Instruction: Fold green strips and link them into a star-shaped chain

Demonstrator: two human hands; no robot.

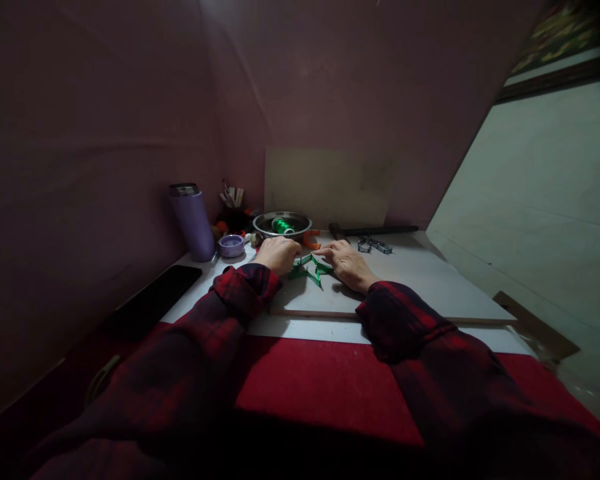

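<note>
A green star-shaped outline point(316, 272) stands on the pale board point(410, 283), apparently thread strung round small upright nails. My left hand point(279, 255) is at its upper left, fingers curled together in a pinch; what is between them is hidden. From the other side, my right hand point(351, 265) reaches in with its forefinger stretched toward the top of the star, at a nail's tip. Its other fingers are partly bent beside the star's right arm. Behind my left hand, a spool of shiny green thread point(282, 226) lies in a metal bowl point(260, 229).
A purple tumbler point(193, 223) and a small purple cup point(231, 247) stand at the left, near a black phone-like slab point(155, 300). Behind the right hand lie a hammer point(339, 233), dark metal pieces point(376, 245) and an orange curved piece point(311, 240). Walls close in behind.
</note>
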